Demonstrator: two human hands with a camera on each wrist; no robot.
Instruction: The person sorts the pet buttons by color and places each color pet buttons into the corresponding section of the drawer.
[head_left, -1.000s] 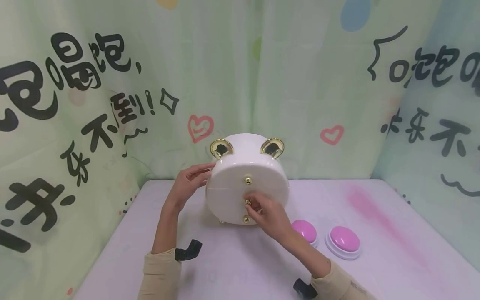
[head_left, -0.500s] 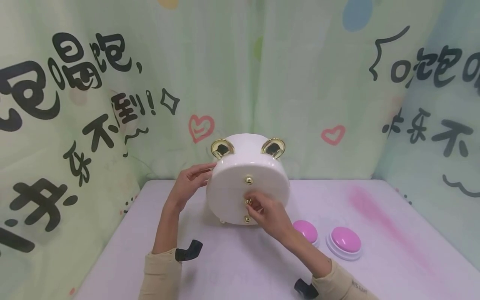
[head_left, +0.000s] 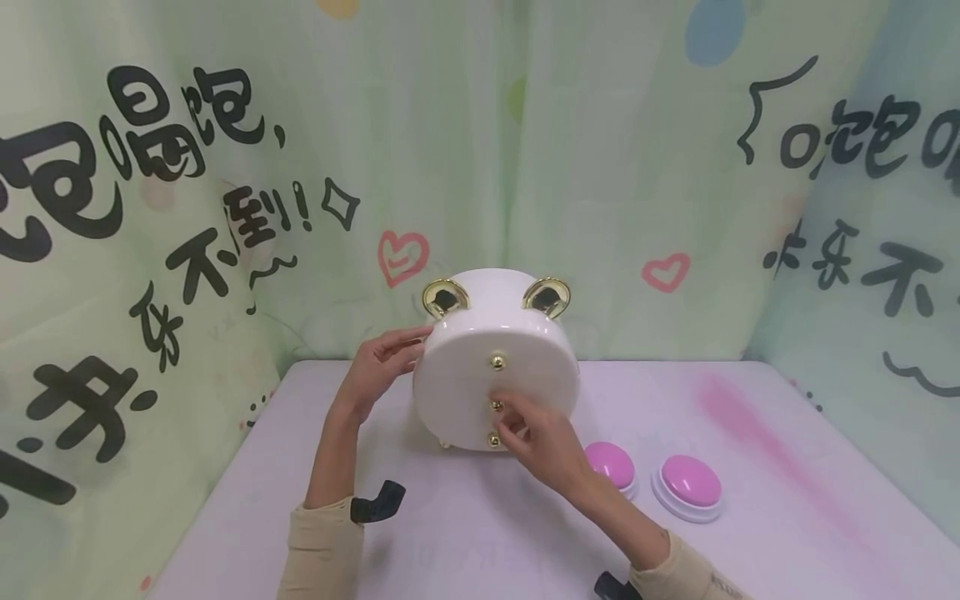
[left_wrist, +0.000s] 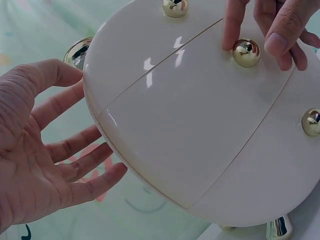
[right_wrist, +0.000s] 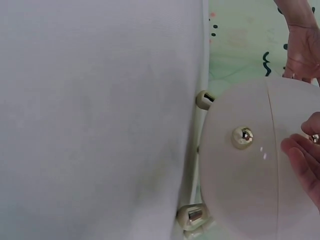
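Note:
A glossy white rounded drawer box with gold-rimmed ears stands at the middle of the table. Its front has three gold knobs and thin seams between the drawers, which sit flush. My left hand touches the box's left side with spread, fairly straight fingers, plain in the left wrist view. My right hand is at the middle knob. There the forefinger lies beside the knob and the thumb stands a little apart from it. In the right wrist view my right hand shows only partly, at the edge.
Two pink push buttons with white bases, a nearer one and one partly behind my right forearm, stand at the right. A printed curtain encloses the back and sides of the pale table. Gold feet support the box.
My right hand has loosened its fingers from around the middle knob and shifted slightly right and down. The left hand and the box stay in place.

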